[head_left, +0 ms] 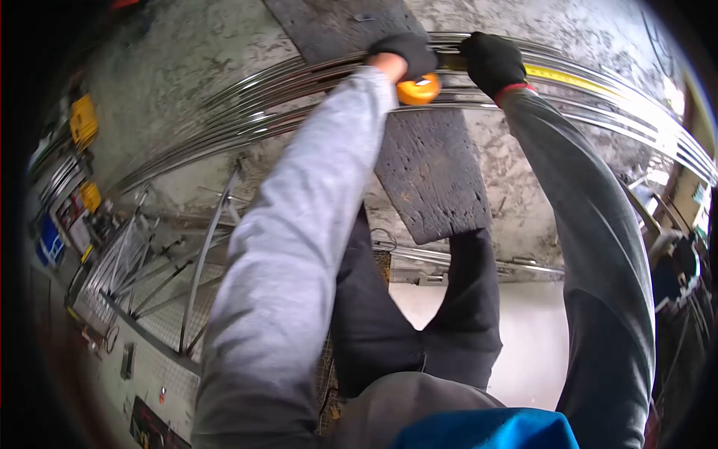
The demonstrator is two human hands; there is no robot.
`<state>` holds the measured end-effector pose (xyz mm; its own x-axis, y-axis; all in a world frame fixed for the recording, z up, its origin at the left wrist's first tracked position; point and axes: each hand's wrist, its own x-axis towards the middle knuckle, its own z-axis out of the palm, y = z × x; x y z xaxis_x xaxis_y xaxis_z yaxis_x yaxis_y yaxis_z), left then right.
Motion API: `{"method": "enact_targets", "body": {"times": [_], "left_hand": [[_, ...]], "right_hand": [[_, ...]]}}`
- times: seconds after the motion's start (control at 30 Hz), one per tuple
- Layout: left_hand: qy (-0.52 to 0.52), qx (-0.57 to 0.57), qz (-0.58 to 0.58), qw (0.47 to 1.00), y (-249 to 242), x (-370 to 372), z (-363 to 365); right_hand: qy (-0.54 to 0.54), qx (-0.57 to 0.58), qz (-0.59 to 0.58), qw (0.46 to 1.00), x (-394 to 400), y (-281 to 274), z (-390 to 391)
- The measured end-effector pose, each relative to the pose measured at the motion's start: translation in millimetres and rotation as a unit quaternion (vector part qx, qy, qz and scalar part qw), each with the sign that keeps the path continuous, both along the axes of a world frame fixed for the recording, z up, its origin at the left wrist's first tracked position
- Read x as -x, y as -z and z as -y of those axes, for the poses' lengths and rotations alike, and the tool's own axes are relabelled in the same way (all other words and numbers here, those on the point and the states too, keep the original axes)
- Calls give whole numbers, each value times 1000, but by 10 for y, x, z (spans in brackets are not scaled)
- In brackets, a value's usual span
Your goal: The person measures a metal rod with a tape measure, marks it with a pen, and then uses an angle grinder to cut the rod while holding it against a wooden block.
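Observation:
A bundle of long shiny metal tubes (299, 78) lies crosswise in front of me over a dark, worn wooden board (434, 172). My left hand (406, 55), in a black glove, is closed at the tubes, with an orange tape measure (419, 89) against its lower side. To its right, my right hand (495, 63), in a black glove with a red cuff, is closed over the tubes. The yellow tape blade (572, 78) runs out from beside it to the right along the tubes. My fingertips are mostly hidden.
Below the board are my legs in dark trousers (415, 329). A metal frame of bars (198, 262) stands at the left, with yellow tools (84, 120) and a blue item (51, 241) beyond it. Clutter (677, 262) fills the right edge. The floor (187, 45) is stained concrete.

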<state>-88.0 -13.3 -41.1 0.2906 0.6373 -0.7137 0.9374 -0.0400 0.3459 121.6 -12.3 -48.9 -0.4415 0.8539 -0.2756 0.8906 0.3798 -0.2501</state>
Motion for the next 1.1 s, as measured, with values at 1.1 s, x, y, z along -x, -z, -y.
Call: {"method": "enact_targets", "body": {"times": [1.1], "left_hand": [[-57, -12, -31, 998, 26, 2473, 573]], "right_hand": [[194, -85, -120, 970, 2065, 43, 1492]]}}
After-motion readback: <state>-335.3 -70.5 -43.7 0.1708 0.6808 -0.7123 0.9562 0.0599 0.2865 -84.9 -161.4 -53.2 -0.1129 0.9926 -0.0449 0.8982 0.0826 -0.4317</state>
